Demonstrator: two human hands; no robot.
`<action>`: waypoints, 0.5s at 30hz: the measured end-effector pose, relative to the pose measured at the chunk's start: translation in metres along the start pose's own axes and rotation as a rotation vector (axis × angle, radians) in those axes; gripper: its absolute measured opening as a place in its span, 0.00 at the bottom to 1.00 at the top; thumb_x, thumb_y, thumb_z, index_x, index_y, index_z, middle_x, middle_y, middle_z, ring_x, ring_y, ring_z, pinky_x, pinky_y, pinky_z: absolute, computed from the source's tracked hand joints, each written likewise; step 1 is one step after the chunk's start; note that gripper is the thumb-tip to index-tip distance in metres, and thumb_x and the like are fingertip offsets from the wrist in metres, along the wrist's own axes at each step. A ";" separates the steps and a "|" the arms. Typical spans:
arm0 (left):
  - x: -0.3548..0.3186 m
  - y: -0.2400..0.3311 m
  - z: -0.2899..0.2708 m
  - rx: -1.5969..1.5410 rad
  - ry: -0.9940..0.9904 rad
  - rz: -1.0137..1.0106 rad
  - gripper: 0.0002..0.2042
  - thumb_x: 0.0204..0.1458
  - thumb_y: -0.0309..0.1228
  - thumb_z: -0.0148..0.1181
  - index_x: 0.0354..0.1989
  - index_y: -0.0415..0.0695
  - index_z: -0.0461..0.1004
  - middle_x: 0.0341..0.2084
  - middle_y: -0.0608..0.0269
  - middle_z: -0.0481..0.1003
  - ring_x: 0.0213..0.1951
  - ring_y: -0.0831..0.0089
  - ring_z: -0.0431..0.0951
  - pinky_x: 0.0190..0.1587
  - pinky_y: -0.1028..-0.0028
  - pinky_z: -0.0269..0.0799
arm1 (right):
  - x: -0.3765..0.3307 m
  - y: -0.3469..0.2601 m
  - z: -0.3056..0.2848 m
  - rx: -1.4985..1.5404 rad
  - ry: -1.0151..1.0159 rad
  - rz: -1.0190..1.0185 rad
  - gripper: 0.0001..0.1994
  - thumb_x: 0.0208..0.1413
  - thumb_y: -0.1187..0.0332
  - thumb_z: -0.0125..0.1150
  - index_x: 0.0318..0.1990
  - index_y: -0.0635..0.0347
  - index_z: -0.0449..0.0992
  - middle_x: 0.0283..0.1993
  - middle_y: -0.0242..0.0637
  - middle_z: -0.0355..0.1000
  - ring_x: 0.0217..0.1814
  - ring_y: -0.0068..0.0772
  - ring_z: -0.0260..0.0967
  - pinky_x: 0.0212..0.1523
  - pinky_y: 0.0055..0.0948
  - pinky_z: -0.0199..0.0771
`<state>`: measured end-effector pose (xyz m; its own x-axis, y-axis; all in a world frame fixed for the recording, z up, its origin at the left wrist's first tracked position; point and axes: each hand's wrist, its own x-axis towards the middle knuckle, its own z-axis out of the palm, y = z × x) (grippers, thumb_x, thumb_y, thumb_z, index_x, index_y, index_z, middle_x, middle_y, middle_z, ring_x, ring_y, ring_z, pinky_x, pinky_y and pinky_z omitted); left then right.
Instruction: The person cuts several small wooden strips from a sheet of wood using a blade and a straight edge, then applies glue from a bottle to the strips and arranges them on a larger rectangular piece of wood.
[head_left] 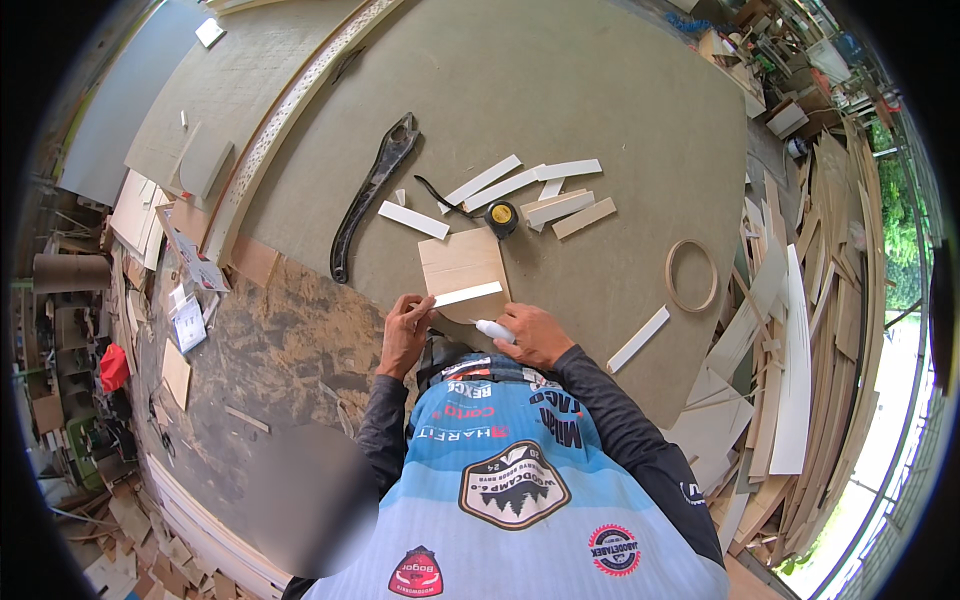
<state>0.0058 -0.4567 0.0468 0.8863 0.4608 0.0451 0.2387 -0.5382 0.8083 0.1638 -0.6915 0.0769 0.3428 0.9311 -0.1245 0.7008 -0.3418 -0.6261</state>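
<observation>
A square pale wooden board [463, 258] lies on the worktable right in front of me. Along its near part runs a narrow white strip [468, 294]. My left hand [404, 334] has its fingers closed in a pinch at the strip's left end. In my right hand [535, 336] is a small white squeeze bottle [494, 330], its thin nozzle pointing left, just below the strip and by the board's near edge. A black tape measure [501, 217] with a yellow centre touches the board's far right corner.
Several white and wooden strips [520, 186] lie loosely beyond the board. A long black tool [375, 200] rests at the left. To the right are a pale ring [691, 275] and a single strip [638, 338]. Scrap boards [800, 330] are heaped past the table's right edge.
</observation>
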 end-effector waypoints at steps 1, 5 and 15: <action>0.000 0.000 0.000 0.001 -0.006 0.000 0.12 0.56 0.23 0.64 0.49 0.42 0.83 0.41 0.52 0.77 0.37 0.60 0.81 0.39 0.66 0.77 | 0.002 -0.001 0.001 -0.008 -0.005 -0.005 0.15 0.55 0.57 0.64 0.38 0.61 0.78 0.41 0.45 0.71 0.46 0.50 0.73 0.48 0.45 0.74; -0.002 0.000 0.001 0.032 -0.012 0.028 0.11 0.57 0.24 0.64 0.49 0.41 0.82 0.42 0.52 0.76 0.37 0.59 0.81 0.40 0.65 0.77 | 0.007 -0.004 0.005 -0.017 0.009 -0.030 0.15 0.54 0.58 0.64 0.38 0.63 0.78 0.41 0.46 0.71 0.46 0.49 0.73 0.47 0.44 0.75; -0.001 0.001 0.003 0.054 -0.027 0.038 0.11 0.58 0.25 0.64 0.48 0.41 0.82 0.42 0.52 0.75 0.37 0.59 0.81 0.40 0.64 0.77 | 0.006 -0.003 0.002 0.005 0.005 0.022 0.15 0.53 0.59 0.63 0.36 0.65 0.78 0.41 0.47 0.71 0.47 0.49 0.73 0.48 0.44 0.75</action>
<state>0.0067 -0.4597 0.0463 0.9054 0.4205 0.0585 0.2251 -0.5923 0.7736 0.1625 -0.6844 0.0769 0.3613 0.9227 -0.1343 0.6897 -0.3614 -0.6274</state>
